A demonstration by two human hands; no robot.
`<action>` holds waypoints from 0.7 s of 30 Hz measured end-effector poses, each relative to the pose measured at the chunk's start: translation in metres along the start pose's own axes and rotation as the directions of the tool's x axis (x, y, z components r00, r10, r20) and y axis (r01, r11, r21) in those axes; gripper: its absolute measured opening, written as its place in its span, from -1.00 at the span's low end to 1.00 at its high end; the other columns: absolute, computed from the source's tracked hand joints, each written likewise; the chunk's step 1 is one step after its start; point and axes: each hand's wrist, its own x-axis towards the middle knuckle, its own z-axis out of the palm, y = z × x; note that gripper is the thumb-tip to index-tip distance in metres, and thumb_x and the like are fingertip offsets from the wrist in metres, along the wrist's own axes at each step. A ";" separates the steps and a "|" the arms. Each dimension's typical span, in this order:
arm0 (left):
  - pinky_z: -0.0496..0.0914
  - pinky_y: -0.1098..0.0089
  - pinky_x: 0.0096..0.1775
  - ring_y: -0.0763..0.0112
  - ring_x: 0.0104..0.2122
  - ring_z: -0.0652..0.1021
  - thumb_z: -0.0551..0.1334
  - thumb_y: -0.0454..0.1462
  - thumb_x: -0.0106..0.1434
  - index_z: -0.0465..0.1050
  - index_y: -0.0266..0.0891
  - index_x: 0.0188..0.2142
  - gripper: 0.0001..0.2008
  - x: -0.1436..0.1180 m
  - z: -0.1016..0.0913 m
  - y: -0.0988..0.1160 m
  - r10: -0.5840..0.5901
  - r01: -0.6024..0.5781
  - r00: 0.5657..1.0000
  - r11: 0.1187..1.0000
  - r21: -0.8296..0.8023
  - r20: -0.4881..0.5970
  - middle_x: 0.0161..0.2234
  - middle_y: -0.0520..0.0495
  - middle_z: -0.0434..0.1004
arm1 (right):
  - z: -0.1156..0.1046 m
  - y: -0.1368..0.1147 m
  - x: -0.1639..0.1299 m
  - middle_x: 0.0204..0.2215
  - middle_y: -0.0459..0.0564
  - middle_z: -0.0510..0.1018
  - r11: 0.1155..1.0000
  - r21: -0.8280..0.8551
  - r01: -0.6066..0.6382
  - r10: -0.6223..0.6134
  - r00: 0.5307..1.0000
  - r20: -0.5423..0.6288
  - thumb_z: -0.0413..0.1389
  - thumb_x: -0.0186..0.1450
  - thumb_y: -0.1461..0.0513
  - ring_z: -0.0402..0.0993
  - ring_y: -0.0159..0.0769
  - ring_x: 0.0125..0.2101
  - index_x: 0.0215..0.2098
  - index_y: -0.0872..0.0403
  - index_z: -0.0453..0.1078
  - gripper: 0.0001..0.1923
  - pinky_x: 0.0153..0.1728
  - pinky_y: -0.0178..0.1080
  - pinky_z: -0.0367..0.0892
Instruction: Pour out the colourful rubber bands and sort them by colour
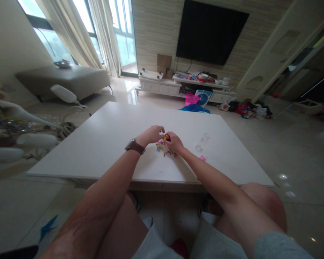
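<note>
At desk centre: both my hands meet over a small heap of coloured bits point(163, 148), which lies on the white desk point(102, 144) just in front of me.
Left hand: my left hand point(152, 135), watch on the wrist, is curled with fingertips pinched together at the top of the heap; what the fingertips hold is too small to tell.
Right hand: my right hand point(175, 142) is closed loosely around a small red and dark piece point(167, 137), touching the left fingertips.
Step in hand: by my judgement, I am working one small piece against another, taken from the heap.
Next move calls for: fine fingertip control and a steady pinch, since the pieces are tiny and light.
Nearby on desk: a clear glass point(202, 141) lies on its side to the right, apart from the heap; a small pink piece point(203, 158) rests near my right forearm.
Obstructions: nothing stands between my hands and the heap; the glass could roll if my right arm swings out.
Surroundings: a grey sofa point(62, 81) at left, a dark television point(210, 32) on the far wall.
</note>
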 end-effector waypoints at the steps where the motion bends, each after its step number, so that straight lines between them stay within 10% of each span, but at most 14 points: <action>1: 0.44 0.36 -0.04 0.22 -0.09 0.59 0.18 -0.23 0.26 0.56 -0.29 -0.03 -0.66 0.000 0.000 0.000 -0.002 0.002 1.000 1.000 -0.002 -0.001 -0.06 -0.19 0.62 | -0.005 0.001 0.001 -0.25 -0.04 0.49 1.000 0.018 -0.007 0.007 1.000 -0.009 0.14 0.29 0.13 0.39 -0.26 -0.25 -0.15 0.05 0.39 -0.79 -0.21 -0.26 0.28; 12: 0.43 0.39 -0.06 0.26 -0.11 0.60 0.20 -0.22 0.24 0.57 -0.24 -0.07 -0.69 -0.002 0.002 -0.004 -0.009 0.010 1.000 1.000 -0.030 0.013 -0.09 -0.15 0.63 | -0.025 0.023 -0.034 -0.05 0.08 0.54 0.987 -0.026 -0.162 0.162 0.986 0.034 0.11 0.27 -0.17 0.45 -0.15 -0.04 0.04 0.04 0.40 -0.42 -0.01 -0.15 0.32; 21: 0.43 0.37 -0.07 0.24 -0.12 0.60 0.20 -0.21 0.25 0.57 -0.25 -0.06 -0.67 0.000 0.005 -0.007 -0.025 0.026 0.999 1.000 -0.015 0.035 -0.08 -0.18 0.63 | 0.009 0.008 -0.068 0.38 0.15 0.08 0.955 -0.254 -0.153 0.173 0.983 0.059 0.21 0.02 -0.34 0.03 0.13 0.30 0.41 -0.10 0.00 0.13 0.24 0.09 0.00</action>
